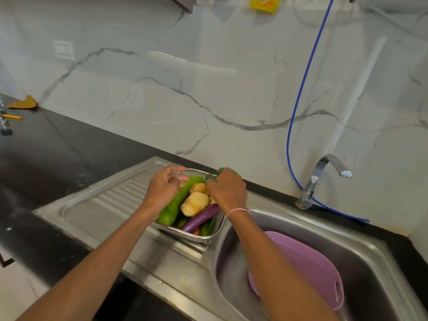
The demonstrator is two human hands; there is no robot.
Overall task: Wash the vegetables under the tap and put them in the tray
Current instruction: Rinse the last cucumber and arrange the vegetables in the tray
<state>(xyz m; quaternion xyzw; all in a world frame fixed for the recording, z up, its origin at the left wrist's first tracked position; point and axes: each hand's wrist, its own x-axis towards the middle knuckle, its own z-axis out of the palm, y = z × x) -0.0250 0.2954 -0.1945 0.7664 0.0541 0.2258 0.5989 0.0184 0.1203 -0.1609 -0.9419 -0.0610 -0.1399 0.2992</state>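
Observation:
A steel tray (203,237) stands on the draining board, full of vegetables: a long light-green gourd (176,205), potatoes (195,203), a purple aubergine (201,217) and darker green pieces. My left hand (163,187) hovers over the gourd's far end with its fingers curled and apart, holding nothing. At the tray's far right corner my right hand (228,189) is closed on a dark green vegetable (214,174), mostly hidden by the fingers. The tap (324,172) stands at the right behind the sink; no water runs from it.
A purple plastic colander (308,265) lies tilted in the steel sink basin (370,258). A blue hose (301,93) hangs down the marble wall to the tap's base. Black countertop lies to the left, with a yellow cloth (24,103) in the far corner.

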